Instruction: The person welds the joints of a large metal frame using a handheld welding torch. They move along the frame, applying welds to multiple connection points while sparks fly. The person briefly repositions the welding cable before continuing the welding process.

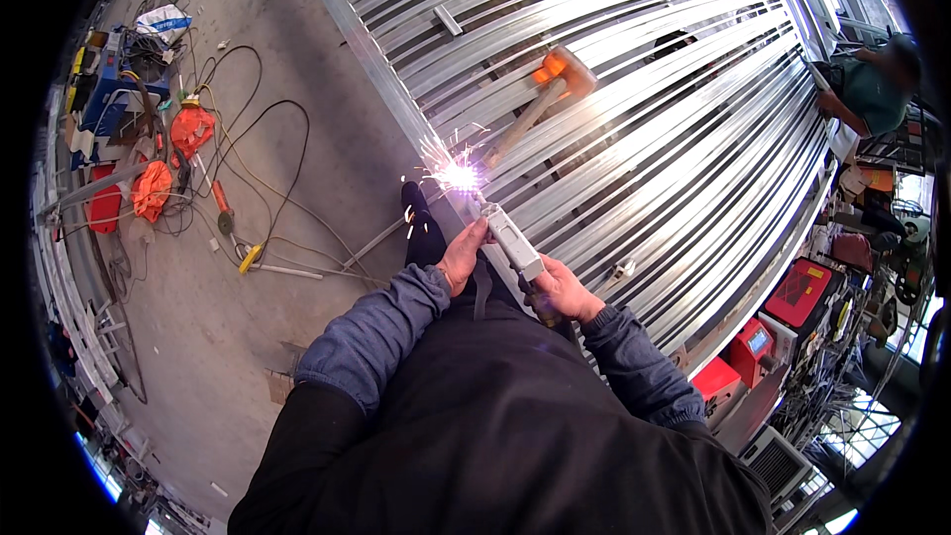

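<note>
A pale, boxy handheld welding torch (pixel 512 241) lies between my hands, its tip pointing away from me. My left hand (pixel 464 256) is closed at the torch's front end, with some of its fingers hidden. My right hand (pixel 565 290) wraps round the darker grip at its rear. Bright white-violet light and flying sparks hide the tip and the spot it works on, along the edge of a metal frame (pixel 374 45) of long parallel bars. Just beyond the sparks, a mallet (pixel 525 124) with a wooden handle rests on the bars.
Cables (pixel 302 144) trail over the floor at left, near orange-red bundles (pixel 191 127) and a blue machine (pixel 111 99). Short metal pieces (pixel 449 20) lie on the bars. A person (pixel 877 89) stands at the far right. Red machines (pixel 750 349) line the right side.
</note>
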`<state>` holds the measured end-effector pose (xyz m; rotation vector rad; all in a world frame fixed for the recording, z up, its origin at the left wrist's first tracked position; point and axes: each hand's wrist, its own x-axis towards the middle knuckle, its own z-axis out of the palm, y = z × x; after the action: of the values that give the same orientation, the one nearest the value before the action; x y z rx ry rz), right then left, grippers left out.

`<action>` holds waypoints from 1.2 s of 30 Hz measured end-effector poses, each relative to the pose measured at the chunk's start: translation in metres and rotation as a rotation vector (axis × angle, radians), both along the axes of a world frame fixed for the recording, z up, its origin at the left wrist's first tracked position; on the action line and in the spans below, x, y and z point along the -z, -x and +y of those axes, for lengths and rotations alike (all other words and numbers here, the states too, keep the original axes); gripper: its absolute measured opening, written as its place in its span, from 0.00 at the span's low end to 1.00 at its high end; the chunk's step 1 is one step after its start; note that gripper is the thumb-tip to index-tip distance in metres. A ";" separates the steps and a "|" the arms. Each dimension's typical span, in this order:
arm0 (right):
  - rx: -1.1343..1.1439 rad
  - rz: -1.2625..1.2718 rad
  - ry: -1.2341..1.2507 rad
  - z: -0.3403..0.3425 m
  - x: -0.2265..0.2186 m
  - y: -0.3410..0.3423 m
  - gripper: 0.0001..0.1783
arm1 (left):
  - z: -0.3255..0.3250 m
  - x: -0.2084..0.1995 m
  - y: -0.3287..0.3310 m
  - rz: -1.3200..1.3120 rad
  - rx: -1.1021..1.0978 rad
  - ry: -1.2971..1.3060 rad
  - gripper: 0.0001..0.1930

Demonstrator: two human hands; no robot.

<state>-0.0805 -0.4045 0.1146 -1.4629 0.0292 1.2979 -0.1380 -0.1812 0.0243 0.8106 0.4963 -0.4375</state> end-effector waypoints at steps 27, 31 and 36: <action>-0.107 -0.173 -0.063 -0.042 0.012 0.023 0.27 | -0.021 0.004 0.015 0.016 0.105 -0.043 0.34; -0.080 -0.172 -0.065 -0.041 0.018 0.024 0.27 | -0.019 0.000 0.013 0.028 0.113 -0.076 0.34; -0.039 -0.139 -0.106 -0.040 0.018 0.025 0.27 | -0.020 -0.007 0.012 0.022 0.095 -0.083 0.33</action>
<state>-0.1053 -0.4441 0.0967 -1.4653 -0.1582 1.2085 -0.1497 -0.2009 0.0317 0.9131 0.5008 -0.5166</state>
